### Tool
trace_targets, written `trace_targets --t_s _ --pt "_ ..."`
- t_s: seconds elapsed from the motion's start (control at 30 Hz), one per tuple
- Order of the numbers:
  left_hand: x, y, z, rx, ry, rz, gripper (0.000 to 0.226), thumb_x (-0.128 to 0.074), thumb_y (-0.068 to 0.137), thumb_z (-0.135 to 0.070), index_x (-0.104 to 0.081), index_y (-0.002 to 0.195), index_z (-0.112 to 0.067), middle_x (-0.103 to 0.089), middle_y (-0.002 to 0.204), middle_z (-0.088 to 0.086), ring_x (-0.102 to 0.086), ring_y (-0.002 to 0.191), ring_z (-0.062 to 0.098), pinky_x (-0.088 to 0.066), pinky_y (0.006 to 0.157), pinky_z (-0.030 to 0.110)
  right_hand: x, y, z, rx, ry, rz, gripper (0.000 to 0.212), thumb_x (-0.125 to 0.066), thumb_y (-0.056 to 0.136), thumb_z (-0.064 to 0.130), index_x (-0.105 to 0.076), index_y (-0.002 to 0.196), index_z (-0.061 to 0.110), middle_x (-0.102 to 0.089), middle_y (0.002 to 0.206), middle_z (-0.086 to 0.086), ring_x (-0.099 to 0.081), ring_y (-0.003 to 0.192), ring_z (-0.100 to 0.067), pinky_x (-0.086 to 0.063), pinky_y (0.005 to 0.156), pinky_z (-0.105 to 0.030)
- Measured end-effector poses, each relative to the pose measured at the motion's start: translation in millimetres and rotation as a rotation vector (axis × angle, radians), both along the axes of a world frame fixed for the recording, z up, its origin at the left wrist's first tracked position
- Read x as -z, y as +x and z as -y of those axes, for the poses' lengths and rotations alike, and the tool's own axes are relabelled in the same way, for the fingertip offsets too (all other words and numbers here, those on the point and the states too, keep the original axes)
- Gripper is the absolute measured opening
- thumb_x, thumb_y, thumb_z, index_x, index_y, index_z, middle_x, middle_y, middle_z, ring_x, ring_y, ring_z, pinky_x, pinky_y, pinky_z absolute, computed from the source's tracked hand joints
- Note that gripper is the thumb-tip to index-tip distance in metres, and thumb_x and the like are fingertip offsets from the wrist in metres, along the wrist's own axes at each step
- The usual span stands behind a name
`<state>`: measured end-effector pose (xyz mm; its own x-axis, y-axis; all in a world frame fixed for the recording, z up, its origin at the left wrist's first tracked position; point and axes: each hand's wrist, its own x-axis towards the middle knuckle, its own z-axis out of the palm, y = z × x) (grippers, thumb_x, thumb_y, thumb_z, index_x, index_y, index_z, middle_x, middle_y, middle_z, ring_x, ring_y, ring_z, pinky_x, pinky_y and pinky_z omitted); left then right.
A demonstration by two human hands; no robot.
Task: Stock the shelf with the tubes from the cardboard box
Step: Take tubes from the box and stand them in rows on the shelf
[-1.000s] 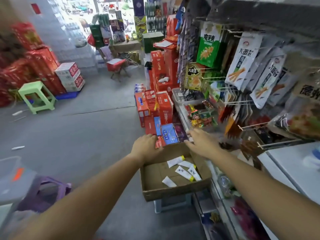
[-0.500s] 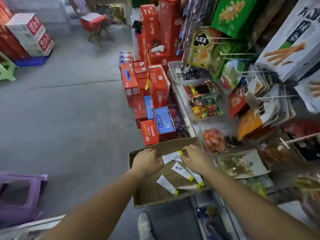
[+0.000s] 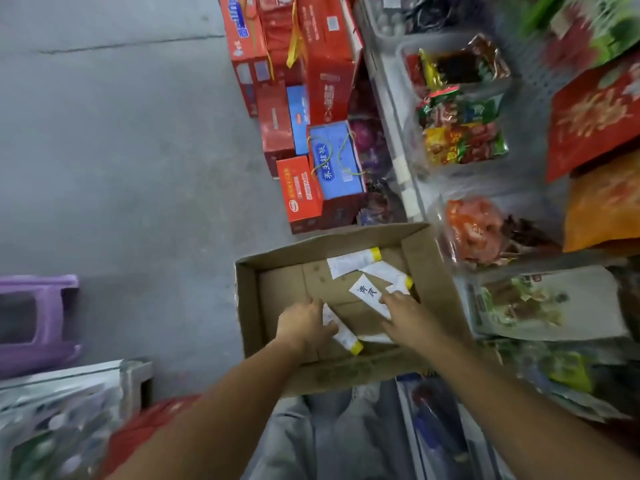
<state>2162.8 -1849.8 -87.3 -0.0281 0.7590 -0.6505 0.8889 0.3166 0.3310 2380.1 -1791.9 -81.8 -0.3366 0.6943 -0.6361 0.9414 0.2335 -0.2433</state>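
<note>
An open cardboard box (image 3: 247, 306) sits in front of me, beside the shelf (image 3: 393, 109). Several white tubes with yellow caps lie inside it. My left hand (image 3: 303, 323) is low in the box, its fingers curled round one tube (image 3: 344, 336) whose yellow cap points toward me. My right hand (image 3: 407, 315) reaches in from the right, and its fingertips rest on a tube with blue characters (image 3: 367, 293). Two more tubes (image 3: 351, 263) lie at the far right corner. Another lies flat between my hands (image 3: 375, 338).
Red and blue gift cartons (image 3: 322, 174) are stacked on the floor just beyond the box. Clear bins of snack packets (image 3: 460, 133) fill the shelf on the right. A purple stool (image 3: 34, 323) stands at the left on the grey floor (image 3: 121, 168).
My view has tipped down onto the box. Both hands have moved from its far rim down inside, the left onto a tube near me, the right onto the tube with characters.
</note>
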Motion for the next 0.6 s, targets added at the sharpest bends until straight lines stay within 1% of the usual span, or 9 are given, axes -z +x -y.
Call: trace_targets --t_s 0.07,0.13,0.23,0.3,0.4,0.47,0.53,0.6 --pt "27 13 4 -0.030 -0.076 0.016 0.043 -0.054 0.087 -0.055 -0.060 0.112 -0.021 -0.065 0.108 0.001 -0.061 0.092 0.020 -0.056 0.081 0.038 26 8 1 -0.048 -0.043 0.053 0.049 -0.062 0.086 0.034 -0.048 0.131 0.018 -0.049 0.130 -0.006 -0.050 0.118 -0.027 -0.049 0.091 -0.040" --pt "49 27 8 -0.095 -0.163 0.044 0.045 -0.056 0.088 -0.051 -0.059 0.119 -0.019 -0.064 0.113 0.003 -0.062 0.097 0.021 -0.056 0.084 0.038 49 14 1 -0.087 -0.093 0.094 0.048 -0.061 0.086 0.035 -0.048 0.128 0.017 -0.048 0.129 -0.006 -0.049 0.120 -0.028 -0.049 0.092 -0.042" --pt "81 45 12 -0.334 -0.260 0.101 0.052 -0.063 0.086 -0.046 -0.055 0.128 -0.017 -0.061 0.124 0.006 -0.061 0.108 0.024 -0.053 0.087 0.035 78 19 -3 -0.142 -0.121 0.134 0.046 -0.062 0.088 0.032 -0.047 0.128 0.016 -0.045 0.131 -0.006 -0.046 0.122 -0.027 -0.047 0.093 -0.041" --pt "100 56 12 -0.491 -0.286 0.142 0.060 -0.068 0.084 -0.043 -0.048 0.133 -0.015 -0.056 0.130 0.009 -0.059 0.113 0.028 -0.052 0.090 0.037 94 21 -4 -0.198 -0.124 0.166 0.047 -0.063 0.088 0.027 -0.045 0.130 0.015 -0.044 0.132 -0.006 -0.046 0.122 -0.028 -0.047 0.091 -0.041" --pt "118 74 13 -0.646 -0.275 0.173 0.080 -0.075 0.078 -0.036 -0.031 0.141 -0.014 -0.042 0.137 0.015 -0.050 0.122 0.035 -0.049 0.098 0.047 114 26 -5 -0.292 -0.135 0.201 0.050 -0.066 0.087 0.022 -0.045 0.132 0.014 -0.043 0.133 -0.007 -0.046 0.121 -0.029 -0.049 0.088 -0.041" --pt "128 86 12 -0.714 -0.264 0.151 0.079 -0.076 0.077 -0.032 -0.027 0.137 -0.015 -0.038 0.136 0.017 -0.047 0.122 0.038 -0.048 0.099 0.048 124 27 -4 -0.358 -0.141 0.214 0.048 -0.067 0.087 0.018 -0.046 0.130 0.016 -0.043 0.132 -0.008 -0.044 0.122 -0.029 -0.049 0.089 -0.042" --pt "135 96 13 -0.813 -0.294 0.157 0.079 -0.076 0.074 -0.032 -0.025 0.132 -0.017 -0.036 0.136 0.018 -0.048 0.120 0.040 -0.049 0.098 0.049 132 28 -1 -0.412 -0.144 0.221 0.044 -0.065 0.087 0.013 -0.048 0.127 0.016 -0.043 0.131 -0.008 -0.042 0.123 -0.030 -0.049 0.089 -0.043" --pt "141 105 14 -0.937 -0.354 0.183 0.085 -0.077 0.074 -0.032 -0.020 0.136 -0.019 -0.034 0.139 0.019 -0.048 0.121 0.040 -0.049 0.097 0.046 140 29 3 -0.476 -0.133 0.230 0.042 -0.062 0.087 0.009 -0.050 0.127 0.014 -0.043 0.131 -0.010 -0.040 0.125 -0.030 -0.049 0.088 -0.043"
